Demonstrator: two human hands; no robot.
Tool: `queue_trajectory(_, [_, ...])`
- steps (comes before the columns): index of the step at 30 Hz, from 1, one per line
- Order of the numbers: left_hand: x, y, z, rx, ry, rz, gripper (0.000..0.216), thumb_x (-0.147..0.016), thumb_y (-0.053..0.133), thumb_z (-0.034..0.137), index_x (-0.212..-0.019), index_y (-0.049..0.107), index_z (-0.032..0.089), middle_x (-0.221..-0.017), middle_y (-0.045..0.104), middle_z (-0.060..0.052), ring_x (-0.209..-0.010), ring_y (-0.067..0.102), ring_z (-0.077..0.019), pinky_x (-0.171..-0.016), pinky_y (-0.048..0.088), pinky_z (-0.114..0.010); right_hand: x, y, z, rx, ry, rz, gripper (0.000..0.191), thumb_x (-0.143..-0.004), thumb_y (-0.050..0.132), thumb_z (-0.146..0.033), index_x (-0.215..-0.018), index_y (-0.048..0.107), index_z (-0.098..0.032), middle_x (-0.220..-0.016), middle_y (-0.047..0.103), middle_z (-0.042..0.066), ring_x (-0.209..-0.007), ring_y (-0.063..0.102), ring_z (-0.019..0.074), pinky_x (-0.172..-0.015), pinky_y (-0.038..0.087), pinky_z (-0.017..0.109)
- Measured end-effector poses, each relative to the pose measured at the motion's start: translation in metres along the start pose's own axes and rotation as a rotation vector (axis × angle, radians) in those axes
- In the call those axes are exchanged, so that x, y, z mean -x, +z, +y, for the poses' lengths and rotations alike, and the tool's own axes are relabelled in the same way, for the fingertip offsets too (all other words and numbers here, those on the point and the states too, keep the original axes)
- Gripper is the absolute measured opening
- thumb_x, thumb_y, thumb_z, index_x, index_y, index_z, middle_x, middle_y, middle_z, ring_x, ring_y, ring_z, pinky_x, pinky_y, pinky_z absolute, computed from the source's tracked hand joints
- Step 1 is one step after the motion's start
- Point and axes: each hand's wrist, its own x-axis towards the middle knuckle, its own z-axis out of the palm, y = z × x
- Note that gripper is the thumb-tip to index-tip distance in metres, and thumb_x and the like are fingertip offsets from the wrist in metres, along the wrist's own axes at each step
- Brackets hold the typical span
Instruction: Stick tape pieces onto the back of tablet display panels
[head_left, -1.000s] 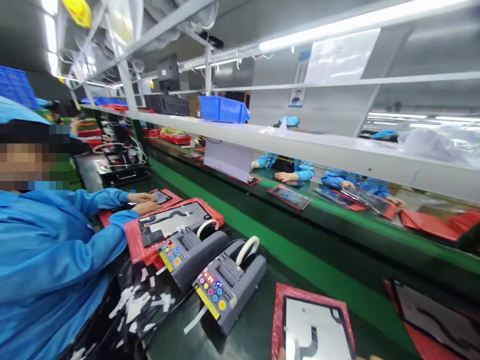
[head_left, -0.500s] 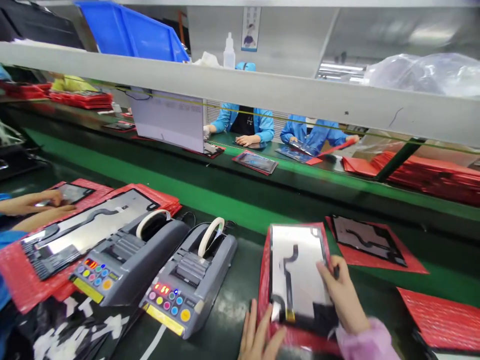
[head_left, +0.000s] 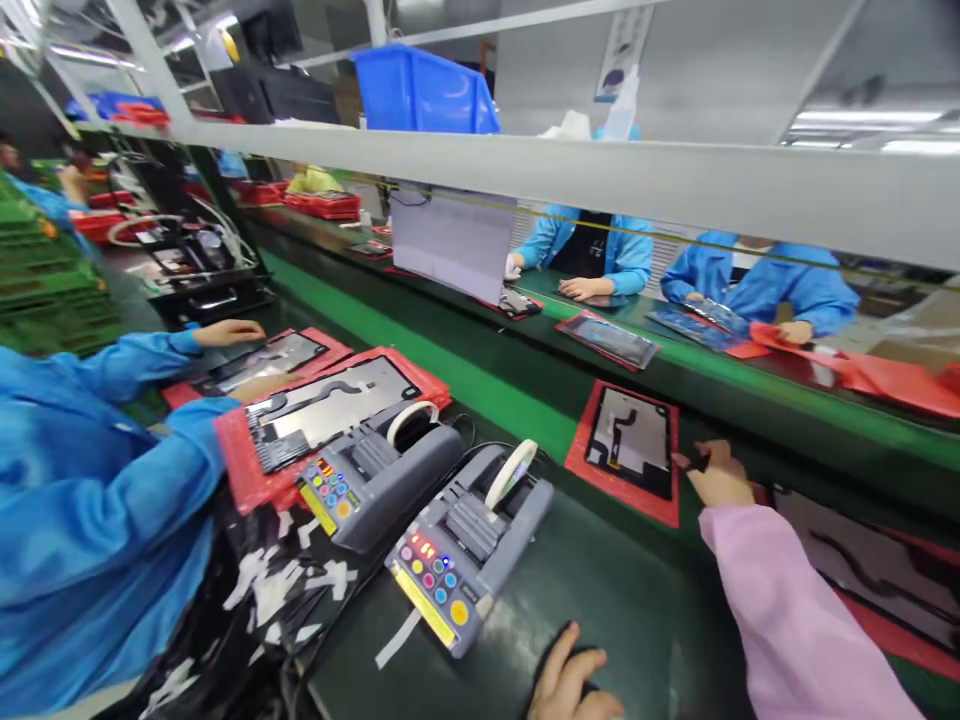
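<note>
A metal panel (head_left: 630, 440) with a black flex strip lies on a red bubble-wrap sleeve (head_left: 592, 472), on the dark strip beside the green conveyor. My right hand (head_left: 718, 478), in a pink sleeve, is stretched out to the sleeve's right edge. Its fingers are pinched round a small dark object that I cannot make out. My left hand (head_left: 568, 678) rests at the bottom edge on the dark bench, fingers apart, holding nothing. It lies just right of the nearer tape dispenser (head_left: 469, 545).
A second tape dispenser (head_left: 379, 480) stands to the left. A co-worker in blue (head_left: 97, 500) handles panels on red sleeves at the left. Another panel (head_left: 877, 575) lies to my right. Across the green conveyor (head_left: 465, 375), two people in blue work under a grey shelf rail (head_left: 600, 180).
The panel on its red sleeve has gone from right in front of me, under both hands, out to the conveyor's edge. My right arm has stretched out with it; my left hand has dropped back.
</note>
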Motion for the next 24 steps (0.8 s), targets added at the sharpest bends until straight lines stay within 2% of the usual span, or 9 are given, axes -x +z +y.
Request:
queue_trajectory(2, [-0.001,-0.005,0.003,0.035,-0.007,-0.057,0.026,-0.084,0.073,0.015,-0.109,0.072,0.025,-0.137,0.068,-0.010,-0.143,0.054,-0.0359,-0.108,0.058,-0.045,0.024,-0.021,0.024,0.108,-0.105,-0.066,0.017,-0.083,0.062,-0.031,-0.082,0.045,-0.028,-0.091,0.072,0.011,-0.085,0.067,0.0291,-0.075,0.048,0.039])
queue_trajectory(4, [-0.003,-0.020,0.007,0.076,-0.025,-0.103,0.036,-0.081,0.065,0.006,-0.112,0.072,0.024,-0.141,0.066,-0.011,-0.146,0.050,-0.0356,-0.111,0.056,-0.048,0.053,-0.050,0.051,0.222,-0.192,-0.150,0.011,-0.084,0.058,-0.017,-0.081,0.052,-0.026,-0.095,0.075,0.009,-0.090,0.069,0.0265,-0.083,0.048,0.037])
queue_trajectory(8, [-0.020,-0.053,0.002,0.144,0.017,-0.107,0.039,-0.090,0.052,0.006,-0.118,0.071,0.025,-0.144,0.066,-0.010,-0.147,0.050,-0.0315,-0.111,0.057,-0.048,0.099,-0.115,0.099,0.456,-0.210,-0.291,0.033,-0.080,0.054,0.003,-0.098,0.067,-0.021,-0.097,0.077,0.007,-0.105,0.069,0.0224,-0.097,0.042,0.034])
queue_trajectory(10, [-0.029,-0.059,-0.004,0.159,0.069,-0.121,0.036,-0.094,0.052,0.010,-0.122,0.071,0.026,-0.144,0.066,-0.009,-0.145,0.053,-0.0310,-0.108,0.059,-0.046,0.108,-0.140,0.117,0.562,-0.158,-0.324,0.036,-0.085,0.057,0.002,-0.112,0.068,-0.019,-0.102,0.076,0.010,-0.107,0.068,0.0226,-0.097,0.043,0.035])
queue_trajectory(13, [-0.035,-0.058,-0.012,0.168,0.068,-0.133,0.035,-0.096,0.053,0.015,-0.123,0.072,0.027,-0.142,0.068,-0.009,-0.143,0.056,-0.0315,-0.105,0.061,-0.047,0.102,-0.158,0.132,0.680,-0.081,-0.356,0.030,-0.098,0.066,-0.021,-0.128,0.065,-0.016,-0.119,0.072,0.012,-0.109,0.068,0.0238,-0.097,0.053,0.041])
queue_trajectory(16, [-0.036,-0.056,-0.015,0.202,0.018,-0.144,0.033,-0.098,0.052,0.020,-0.120,0.075,0.030,-0.140,0.069,-0.008,-0.141,0.057,-0.0330,-0.105,0.060,-0.051,0.081,-0.155,0.130,0.731,-0.031,-0.381,0.040,-0.100,0.067,-0.040,-0.133,0.063,-0.018,-0.133,0.065,0.011,-0.113,0.068,0.0250,-0.095,0.059,0.047])
queue_trajectory(18, [-0.037,-0.059,-0.012,0.255,-0.049,-0.150,0.031,-0.099,0.051,0.026,-0.118,0.076,0.031,-0.138,0.070,-0.008,-0.140,0.057,-0.0348,-0.107,0.058,-0.057,0.066,-0.151,0.120,0.731,-0.001,-0.378,0.039,-0.100,0.067,-0.038,-0.134,0.062,-0.018,-0.134,0.065,0.011,-0.113,0.068,0.0250,-0.094,0.060,0.047])
queue_trajectory(21, [-0.047,-0.066,0.002,0.425,-0.228,-0.159,0.030,-0.101,0.051,0.039,-0.109,0.079,0.032,-0.139,0.070,-0.008,-0.142,0.055,-0.0374,-0.113,0.049,-0.064,0.050,-0.151,0.094,0.688,0.018,-0.330,0.039,-0.100,0.067,-0.039,-0.134,0.063,-0.019,-0.135,0.064,0.011,-0.113,0.068,0.0247,-0.094,0.060,0.046])
queue_trajectory(24, [-0.071,-0.070,0.032,0.771,-0.424,-0.209,0.035,-0.099,0.057,0.053,-0.115,0.078,0.031,-0.144,0.067,-0.010,-0.144,0.054,-0.0354,-0.123,0.038,-0.060,0.063,-0.154,0.054,0.599,-0.016,-0.245,0.032,-0.100,0.066,-0.031,-0.128,0.064,-0.015,-0.124,0.068,0.012,-0.107,0.069,0.0242,-0.091,0.059,0.043])
